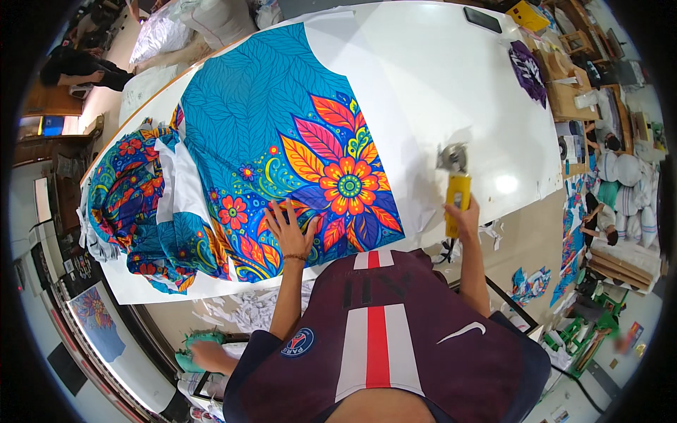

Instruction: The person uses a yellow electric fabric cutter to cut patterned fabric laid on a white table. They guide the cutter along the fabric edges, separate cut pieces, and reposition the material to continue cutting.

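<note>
A large printed fabric panel (247,92), teal with a leaf pattern and bright orange, red and purple flowers, lies flat across the left half of the white table. My left hand (289,231) rests on its lower flowered part, fingers spread and nothing held. To the right of the panel, my right hand (463,216) grips a yellow electric rotary fabric cutter (457,197). The cutter's round metal head (453,159) points away from me, apart from the panel. Whether its base touches the table I cannot tell.
Crumpled printed fabric (141,204) is heaped at the table's left end. On the white table (437,77) lie a dark phone (482,20) and a purple cloth (527,74). White scraps (254,307) litter the floor. Other people (77,68) are in the room.
</note>
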Demonstrator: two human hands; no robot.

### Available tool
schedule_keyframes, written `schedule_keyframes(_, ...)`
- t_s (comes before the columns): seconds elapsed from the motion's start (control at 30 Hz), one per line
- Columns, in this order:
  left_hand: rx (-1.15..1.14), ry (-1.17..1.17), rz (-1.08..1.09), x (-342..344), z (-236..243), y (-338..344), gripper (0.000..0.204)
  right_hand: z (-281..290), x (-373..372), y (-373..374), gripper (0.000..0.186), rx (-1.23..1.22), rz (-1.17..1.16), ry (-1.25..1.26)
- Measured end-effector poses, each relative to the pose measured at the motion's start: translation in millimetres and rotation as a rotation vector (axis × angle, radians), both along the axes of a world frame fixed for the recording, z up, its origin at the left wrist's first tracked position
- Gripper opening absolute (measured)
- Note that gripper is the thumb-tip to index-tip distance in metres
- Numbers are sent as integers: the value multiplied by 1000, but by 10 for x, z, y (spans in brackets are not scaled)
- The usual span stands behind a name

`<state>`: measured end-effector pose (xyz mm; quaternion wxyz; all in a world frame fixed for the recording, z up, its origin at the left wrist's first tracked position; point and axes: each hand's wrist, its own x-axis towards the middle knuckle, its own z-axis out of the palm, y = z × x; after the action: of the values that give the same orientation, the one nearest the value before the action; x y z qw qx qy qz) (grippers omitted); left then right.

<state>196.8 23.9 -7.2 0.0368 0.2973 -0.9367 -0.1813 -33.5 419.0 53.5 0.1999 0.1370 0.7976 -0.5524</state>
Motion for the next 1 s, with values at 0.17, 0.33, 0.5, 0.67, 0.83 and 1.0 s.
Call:
schedule_keyframes(0.17, -78, -160, -40, 178, -26, 8, 100, 41, 748, -38, 58, 264, 189, -5)
schedule_keyframes(0.33, -112, -223, -53, 372, -28, 67, 102, -141, 1081, 126, 67, 416, 141, 105)
schedule_keyframes(0.5, -98, -236, -30, 491, -3, 199, 103, -9, 1211, 225, 60, 434, 80, 17)
schedule_keyframes(0.67, -63, -38, -157, 391, -7, 265, 100, 49, 1628, 440, 59, 367, 49, 45)
schedule_keyframes(0.83, 6, 69, -230, 242, -17, 399, 95, 159, 2212, 544, 72, 546, 288, 50)
schedule_keyframes(1.0, -56, 89, -323, 64, -47, 431, 94, 257, 2554, 358, 75, 629, 321, -18)
